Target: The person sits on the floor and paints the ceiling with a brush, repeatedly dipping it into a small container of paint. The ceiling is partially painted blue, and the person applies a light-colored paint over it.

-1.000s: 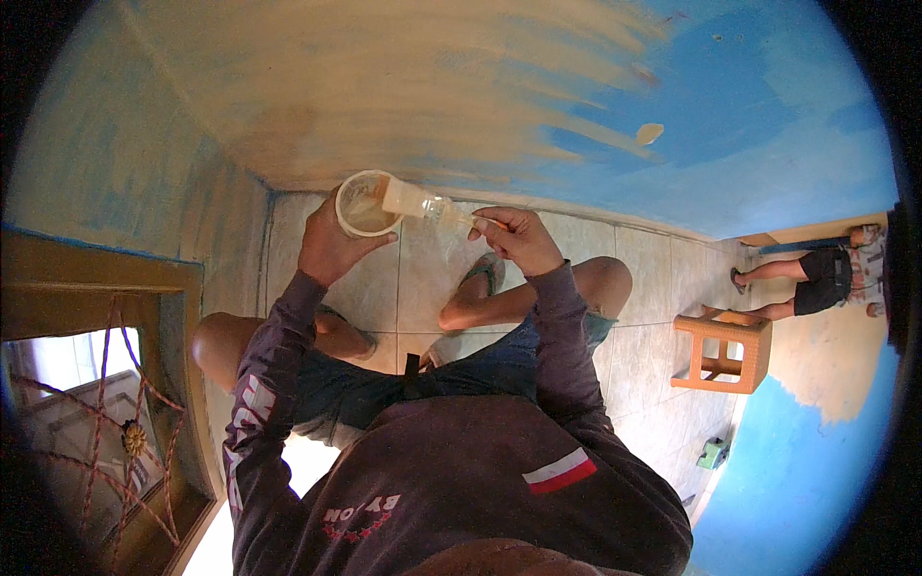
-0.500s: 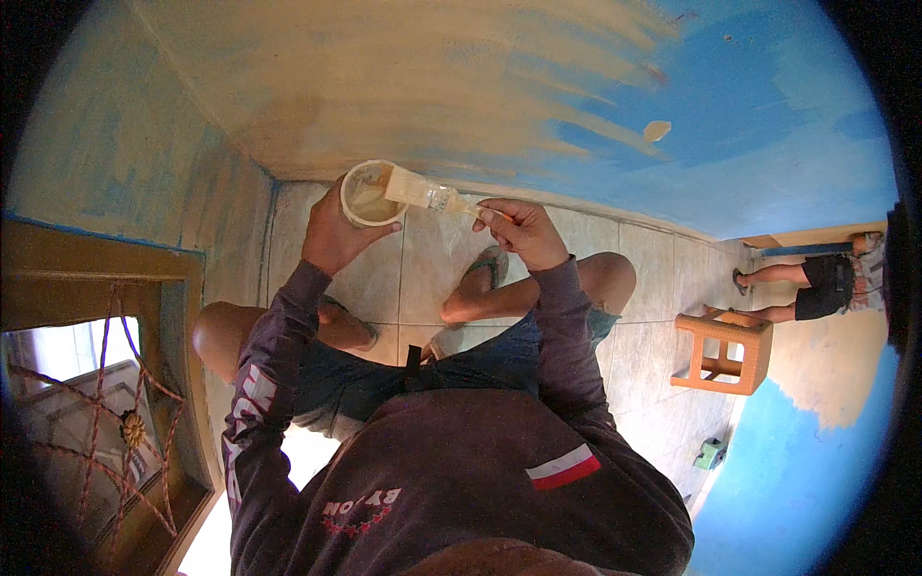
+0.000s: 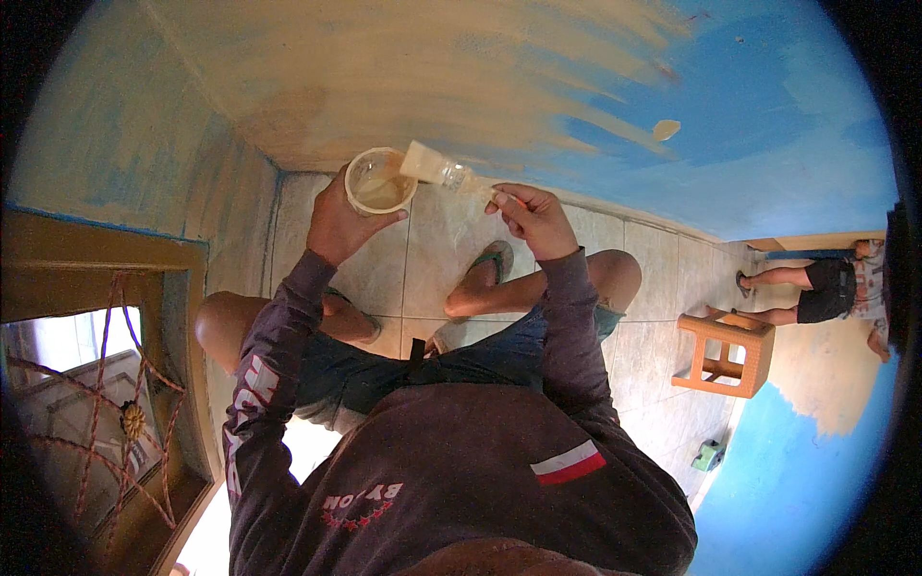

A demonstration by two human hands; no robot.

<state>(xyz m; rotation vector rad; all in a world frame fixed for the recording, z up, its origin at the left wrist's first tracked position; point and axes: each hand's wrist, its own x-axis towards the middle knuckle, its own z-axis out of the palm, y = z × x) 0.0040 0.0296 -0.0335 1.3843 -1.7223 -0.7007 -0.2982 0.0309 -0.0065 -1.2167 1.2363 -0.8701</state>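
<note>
My left hand is wrapped round the side of a small round tub with cream paint inside. A flat paintbrush is held by its handle in my right hand, fingers pinched round it. The cream-coated bristles are just outside the tub's right rim, pointing left and slightly up in the picture. Beyond both hands rises a wall, streaked with beige paint over blue.
An orange plastic stool stands on the tiled floor to the right. Another person is at the far right by a part-painted wall. A window frame with ropes is at left. A green object lies at lower right.
The brush has come out of the tub, its bristles rising off the rim and shifting right toward the wall. My right hand moved slightly right; the tub stays in my left hand.
</note>
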